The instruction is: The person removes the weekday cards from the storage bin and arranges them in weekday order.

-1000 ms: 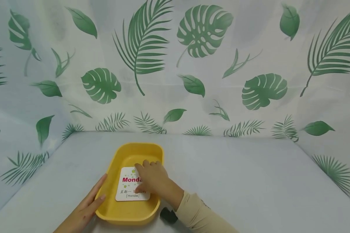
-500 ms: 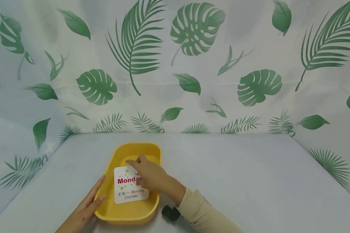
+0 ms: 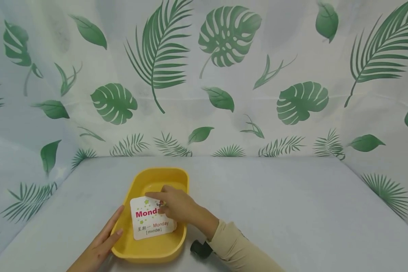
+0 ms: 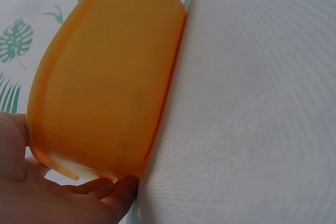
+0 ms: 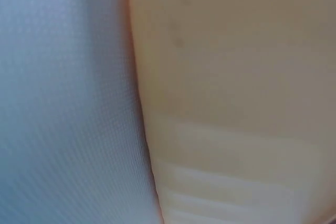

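Observation:
A yellow tray (image 3: pixel 149 251) with raised walls sits left of centre in the head view. My left hand (image 3: pixel 100 241) holds its left wall, the thumb at the rim; in the left wrist view, that hand's fingers (image 4: pixel 123 195) lie against the tray's outer side. Inside it is a white card (image 3: pixel 153 236) printed "Monday" with small green stars, slightly turned. My right hand (image 3: pixel 180 206) reaches over the right wall and pinches the card near its upper right, covering part of the word. A further card edge (image 3: pixel 175 225) shows at its lower right.
A black cylinder (image 3: pixel 200 249) sits by the right wrist, just right of the tray. The tabletop (image 3: pixel 275 200) is covered in pale cloth, with a leaf-printed curtain (image 3: pixel 176 121) behind and at both sides. The tray's outer wall (image 5: pixel 236 77) fills most of the right wrist view.
The Monday card has shifted left and turned slightly, exposing another card's edge at its lower right. My right hand has moved left over it, index finger stretched out. The left hand stays on the tray.

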Tool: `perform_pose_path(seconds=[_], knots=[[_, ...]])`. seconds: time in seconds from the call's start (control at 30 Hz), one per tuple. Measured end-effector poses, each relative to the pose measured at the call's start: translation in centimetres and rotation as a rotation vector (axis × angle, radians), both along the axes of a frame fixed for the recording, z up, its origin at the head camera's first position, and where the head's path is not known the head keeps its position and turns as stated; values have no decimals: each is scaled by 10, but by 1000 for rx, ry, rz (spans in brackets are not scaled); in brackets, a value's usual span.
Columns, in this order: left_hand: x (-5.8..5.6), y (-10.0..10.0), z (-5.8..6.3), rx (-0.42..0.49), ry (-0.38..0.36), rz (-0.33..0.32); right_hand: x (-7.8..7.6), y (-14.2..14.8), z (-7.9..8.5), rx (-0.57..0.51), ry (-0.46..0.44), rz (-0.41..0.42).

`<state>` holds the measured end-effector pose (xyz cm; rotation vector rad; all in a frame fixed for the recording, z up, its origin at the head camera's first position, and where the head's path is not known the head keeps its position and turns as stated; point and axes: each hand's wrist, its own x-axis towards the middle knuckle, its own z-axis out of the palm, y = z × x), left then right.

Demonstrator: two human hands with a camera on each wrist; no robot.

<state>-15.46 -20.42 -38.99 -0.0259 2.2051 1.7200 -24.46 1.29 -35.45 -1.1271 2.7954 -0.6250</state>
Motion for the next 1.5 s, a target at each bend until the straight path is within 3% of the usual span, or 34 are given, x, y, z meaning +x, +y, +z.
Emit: perform_pose_path(seconds=[0.13,0.23,0.37,0.53,0.87,1.0,1.3,1.5], knots=[[2,-1,-3,4,-35,24,-4,5,-4,-84,-25,55],[2,0,-6,-2,-42,31,-8,11,-1,-190,-116,66],[2,1,-6,-15,-28,31,-15,26,11,-323,-223,53],[2,1,-2,-32,-32,42,-27,47,27,-398,-247,16],[0,0,-1,-10,24,8,-53,105,37,-384,-369,-175],[1,0,-1,-10,26,9,-56,122,38,-370,-394,-212],[0,1,0,-23,20,4,-62,146,34,-314,-350,-301],[0,0,1,-40,-4,19,-69,151,26,-281,-422,-315]])
